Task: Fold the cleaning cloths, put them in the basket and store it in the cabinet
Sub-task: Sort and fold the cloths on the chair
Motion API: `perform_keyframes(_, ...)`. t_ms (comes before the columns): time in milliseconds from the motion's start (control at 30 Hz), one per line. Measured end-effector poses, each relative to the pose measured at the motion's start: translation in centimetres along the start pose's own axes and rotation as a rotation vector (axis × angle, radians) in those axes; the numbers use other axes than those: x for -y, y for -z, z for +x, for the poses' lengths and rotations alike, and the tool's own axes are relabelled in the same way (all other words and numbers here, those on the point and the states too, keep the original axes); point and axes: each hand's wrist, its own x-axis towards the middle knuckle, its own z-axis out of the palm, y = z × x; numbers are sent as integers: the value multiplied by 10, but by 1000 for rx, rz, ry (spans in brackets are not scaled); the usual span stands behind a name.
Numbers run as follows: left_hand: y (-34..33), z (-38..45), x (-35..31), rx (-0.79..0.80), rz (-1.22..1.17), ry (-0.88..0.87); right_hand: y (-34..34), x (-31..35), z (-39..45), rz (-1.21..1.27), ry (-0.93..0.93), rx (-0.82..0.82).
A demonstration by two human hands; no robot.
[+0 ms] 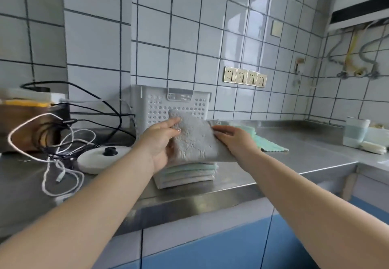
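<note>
A folded grey cleaning cloth [195, 140] is held tilted above a stack of folded cloths [187, 174] on the steel counter [294, 155]. My left hand [162, 142] grips its left edge, thumb on top. My right hand [235, 138] holds its right edge. Behind them stands a white perforated basket [155, 104] against the tiled wall. An unfolded mint green cloth [267, 142] lies flat on the counter to the right, partly hidden by my right hand.
Tangled black and white cables [63, 142] and a round white lid with a black knob [101, 159] lie left of the stack. A cup [355, 132] and a sponge [373, 144] sit at the far right. Blue cabinet fronts [210, 247] run below the counter edge.
</note>
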Motion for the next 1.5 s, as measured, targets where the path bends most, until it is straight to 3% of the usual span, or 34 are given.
perform_keyframes(200, 25, 32, 15, -91, 97, 41, -22, -2, 37, -226, -25, 89)
perform_keyframes(567, 42, 41, 26, -198, 102, 143, -50, -13, 57, -295, -27, 173)
perform_keyframes(800, 42, 43, 31, -174, 304, 80, -48, -17, 62, -347, -33, 212)
perform_keyframes(967, 40, 42, 20, -301, 614, -92, -43, -11, 72, -585, 90, 150)
perform_keyframes(1067, 25, 49, 5, -183, 823, -226, -41, 6, 75, -661, 195, 77)
perform_keyframes(1133, 13, 61, 0, -66, 1048, -208, -45, 17, 75, -690, 241, 109)
perform_keyframes(1300, -9, 73, 6, 87, 1453, -61, -64, 24, 65, -849, 254, 434)
perform_keyframes(1400, -6, 68, 17, 226, 1557, 38, -69, 11, 57, -808, 188, 603)
perform_keyframes(1500, 8, 68, 28, 243, 1478, 75, -70, 0, 52, -712, 113, 631)
